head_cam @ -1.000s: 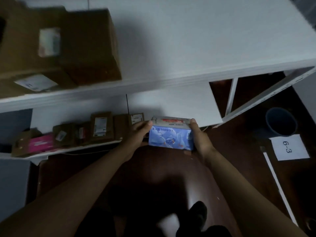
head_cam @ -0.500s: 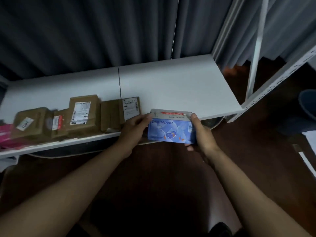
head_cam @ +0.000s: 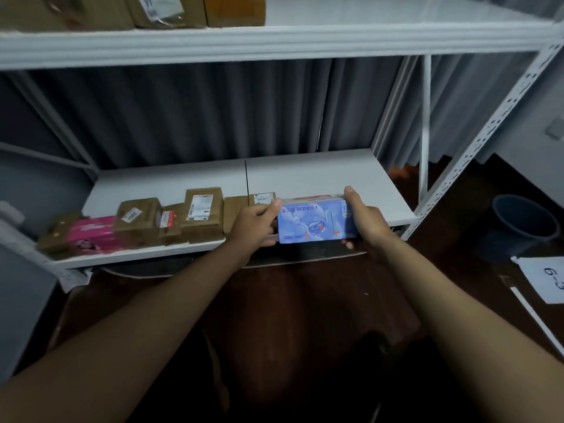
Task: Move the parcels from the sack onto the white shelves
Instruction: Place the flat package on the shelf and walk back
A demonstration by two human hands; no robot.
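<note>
A blue box [head_cam: 316, 221] with a cartoon print is held between both hands at the front edge of the lower white shelf [head_cam: 323, 178]. My left hand [head_cam: 254, 222] grips its left end and my right hand [head_cam: 364, 219] grips its right end, thumb on top. To the left on the same shelf stands a row of brown cardboard parcels [head_cam: 203, 213] and a pink box [head_cam: 91, 235]. The sack is not in view.
An upper white shelf [head_cam: 305, 41] carries brown boxes [head_cam: 235, 10] at the top left. A dark bin [head_cam: 522, 224] and a paper sheet marked 6-3 [head_cam: 546, 277] lie on the dark floor at right. A grey curtain hangs behind the rack.
The view has dropped and pulled back, so the lower shelf and the upper shelf's edge both show. The blue box has stayed between my hands at the lower shelf's front edge.
</note>
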